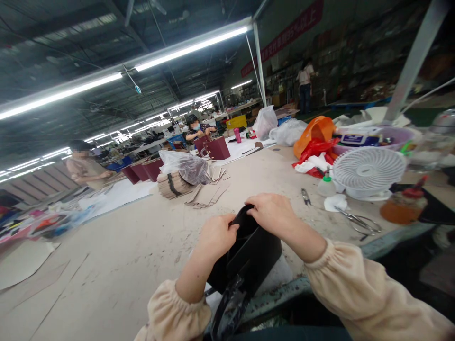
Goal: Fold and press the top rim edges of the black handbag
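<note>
While the worktable (142, 251) spreads out ahead, a black bag (261, 255) sits at its near edge, opening upward. Just above it, the left hand (217, 237) and right hand (273, 213) each pinch its rim (close together), with small snips (305, 196) lying to the right.

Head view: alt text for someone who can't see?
The left hand and right hand hold a black bag by its open rim at a table. To the right are scissors and a white fan; farther back, other people.
</note>
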Demonstrator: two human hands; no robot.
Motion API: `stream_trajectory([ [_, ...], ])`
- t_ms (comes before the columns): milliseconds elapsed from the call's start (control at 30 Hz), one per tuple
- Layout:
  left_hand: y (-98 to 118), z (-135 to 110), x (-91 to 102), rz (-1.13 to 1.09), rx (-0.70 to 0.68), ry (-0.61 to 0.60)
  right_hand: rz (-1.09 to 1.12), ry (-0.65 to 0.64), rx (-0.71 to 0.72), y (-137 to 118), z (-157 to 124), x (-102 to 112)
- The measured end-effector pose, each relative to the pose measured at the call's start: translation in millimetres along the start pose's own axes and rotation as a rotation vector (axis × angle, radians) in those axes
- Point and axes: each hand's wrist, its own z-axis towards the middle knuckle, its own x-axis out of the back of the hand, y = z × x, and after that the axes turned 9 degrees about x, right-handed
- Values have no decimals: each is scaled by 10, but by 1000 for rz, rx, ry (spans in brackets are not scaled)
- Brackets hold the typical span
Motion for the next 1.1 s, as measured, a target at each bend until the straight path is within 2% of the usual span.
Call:
stream_trajectory([
  [233,107,57,-57,86,37,125,12,22,14,12,2,-18],
  [333,89,100,-91,103,47,121,15,21,16,21,7,-18],
  [533,-7,143,-114,-9,-8,113,22,41,29,40,10,-17],
  [800,-22,157,-104,-144,-16,64,37,18,5,36,24,-6],
  [1100,-37,165,-114,-151,-20,75,29,50,0,39,49,-31],
])
